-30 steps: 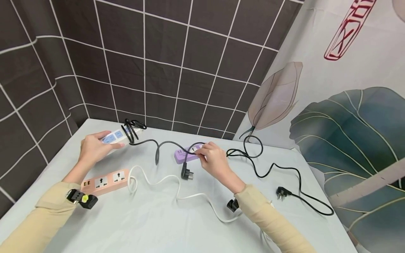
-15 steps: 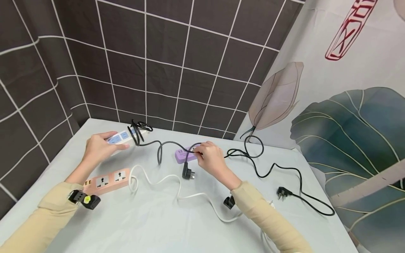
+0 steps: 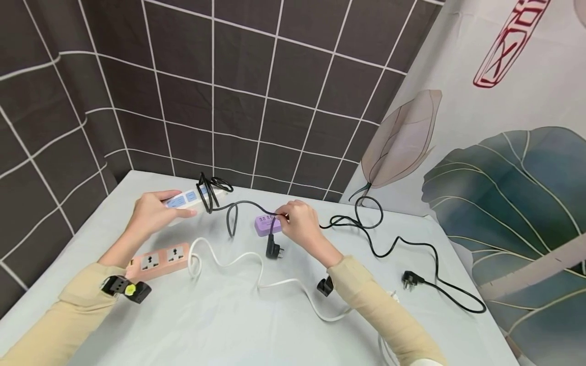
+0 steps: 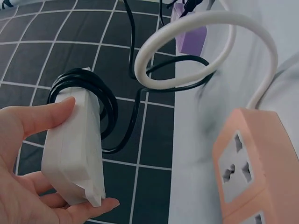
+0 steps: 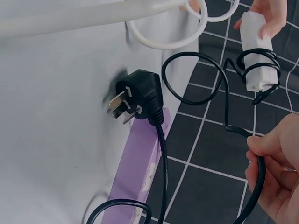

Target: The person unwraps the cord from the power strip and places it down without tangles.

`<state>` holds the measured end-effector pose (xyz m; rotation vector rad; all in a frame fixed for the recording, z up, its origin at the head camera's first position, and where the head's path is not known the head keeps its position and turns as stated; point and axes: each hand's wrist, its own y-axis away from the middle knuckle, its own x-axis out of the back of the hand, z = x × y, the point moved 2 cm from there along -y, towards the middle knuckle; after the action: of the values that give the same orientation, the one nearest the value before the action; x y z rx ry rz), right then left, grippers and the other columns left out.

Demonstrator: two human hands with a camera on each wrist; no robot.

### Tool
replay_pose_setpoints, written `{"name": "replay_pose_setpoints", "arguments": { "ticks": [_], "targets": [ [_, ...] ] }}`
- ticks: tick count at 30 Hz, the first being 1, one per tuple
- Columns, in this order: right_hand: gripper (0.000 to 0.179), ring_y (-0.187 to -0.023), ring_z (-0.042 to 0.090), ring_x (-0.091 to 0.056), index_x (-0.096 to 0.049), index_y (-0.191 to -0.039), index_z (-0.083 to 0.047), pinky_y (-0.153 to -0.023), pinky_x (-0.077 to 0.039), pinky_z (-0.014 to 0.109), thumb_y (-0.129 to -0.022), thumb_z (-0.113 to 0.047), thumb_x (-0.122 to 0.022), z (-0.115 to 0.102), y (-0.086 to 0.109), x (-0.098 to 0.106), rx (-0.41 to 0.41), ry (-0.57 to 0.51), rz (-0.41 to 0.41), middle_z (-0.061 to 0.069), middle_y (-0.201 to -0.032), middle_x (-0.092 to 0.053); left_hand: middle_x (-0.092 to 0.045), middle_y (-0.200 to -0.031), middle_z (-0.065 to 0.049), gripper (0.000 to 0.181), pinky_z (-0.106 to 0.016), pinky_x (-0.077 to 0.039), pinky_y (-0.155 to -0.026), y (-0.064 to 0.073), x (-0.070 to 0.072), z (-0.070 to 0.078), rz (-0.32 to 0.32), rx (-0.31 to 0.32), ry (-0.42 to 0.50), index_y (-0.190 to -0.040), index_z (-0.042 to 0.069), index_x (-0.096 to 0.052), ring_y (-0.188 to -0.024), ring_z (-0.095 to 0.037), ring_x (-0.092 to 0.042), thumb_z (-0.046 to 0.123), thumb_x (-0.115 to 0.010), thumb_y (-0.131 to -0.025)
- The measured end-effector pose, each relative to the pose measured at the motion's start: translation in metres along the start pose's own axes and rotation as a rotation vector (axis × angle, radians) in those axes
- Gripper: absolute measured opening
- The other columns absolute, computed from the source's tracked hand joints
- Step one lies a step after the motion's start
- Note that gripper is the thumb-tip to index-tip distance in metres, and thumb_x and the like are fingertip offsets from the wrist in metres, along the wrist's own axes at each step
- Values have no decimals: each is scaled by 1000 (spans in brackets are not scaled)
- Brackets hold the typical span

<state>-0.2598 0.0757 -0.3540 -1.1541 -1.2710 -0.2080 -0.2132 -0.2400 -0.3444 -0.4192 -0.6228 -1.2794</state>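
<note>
My left hand (image 3: 153, 212) grips the end of a white power strip (image 4: 70, 144) with blue sockets, held above the table. Several turns of black cord (image 4: 83, 77) are wound round the strip's far end. From there the cord runs right to my right hand (image 3: 299, 222), whose thumb and fingers pinch it, as the right wrist view also shows. Below that hand hangs a black three-pin plug (image 5: 142, 95) on its cord. Behind the plug lies a purple power strip (image 3: 265, 224), partly hidden by my right hand.
A pink power strip (image 3: 160, 260) lies near my left forearm, its white cord (image 3: 256, 259) trailing right across the white table (image 3: 220, 320). At right, another black plug (image 3: 412, 278) lies with its looped cord. A dark tiled-pattern backdrop (image 3: 242, 117) stands behind the table.
My left hand has moved right with the white power strip and its wound cord. My right hand has shifted slightly left, still pinching the cord.
</note>
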Motion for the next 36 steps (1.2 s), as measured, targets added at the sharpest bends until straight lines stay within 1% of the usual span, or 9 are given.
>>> {"name": "replay_pose_setpoints", "arguments": {
  "ticks": [5,11,16,21,26,31,36],
  "targets": [
    [10,-64,10,-56,-78,-82,-15,-50,-42,23,-77,-8,-73,-1,-3,-1,-14,-13,0,-4,-70,-69,-62,-122,-25,80,-26,-39,-67,4,-1,6,-21,-34,7,-138,6,-52,-103,-30,-57,39,-81,-71],
    [10,-68,13,-61,-78,-84,-13,-52,-45,25,-80,-7,-71,1,-6,0,-48,-28,12,-1,-79,-74,-65,-119,-24,76,-25,-41,-68,8,-1,13,-43,-66,4,-135,5,-54,-96,-26,-58,37,-81,-72],
    [9,-71,15,-63,-78,-84,-12,-56,-47,29,-81,-8,-71,4,-10,1,-80,-54,35,-1,-79,-74,-64,-119,-23,77,-24,-42,-70,9,-3,17,-79,-69,5,-136,4,-53,-96,-25,-60,37,-80,-72],
    [10,-68,14,-61,-78,-85,-13,-57,-46,29,-81,-8,-70,6,-12,1,-108,-74,53,-2,-74,-71,-63,-120,-24,79,-26,-42,-71,11,-5,18,-107,-69,-5,-137,3,-51,-98,-27,-60,37,-80,-72],
    [11,-67,14,-61,-78,-85,-12,-58,-46,29,-81,-8,-69,8,-14,1,-114,-76,91,-2,-72,-71,-64,-118,-24,78,-26,-41,-70,10,-5,18,-136,-97,-31,-135,1,-53,-97,-28,-60,36,-81,-71],
    [9,-64,14,-60,-78,-84,-11,-59,-46,30,-81,-9,-70,10,-16,3,-115,-81,134,-1,-72,-71,-65,-116,-25,74,-27,-41,-71,9,-6,17,-164,-134,-92,-133,0,-55,-96,-30,-62,32,-80,-71],
    [8,-66,15,-62,-78,-84,-11,-61,-46,31,-81,-10,-71,13,-16,5,-119,-75,159,0,-72,-72,-64,-117,-27,76,-28,-42,-70,7,-5,14,-167,-138,-126,-132,-1,-55,-98,-33,-62,35,-80,-70]
  ]
}}
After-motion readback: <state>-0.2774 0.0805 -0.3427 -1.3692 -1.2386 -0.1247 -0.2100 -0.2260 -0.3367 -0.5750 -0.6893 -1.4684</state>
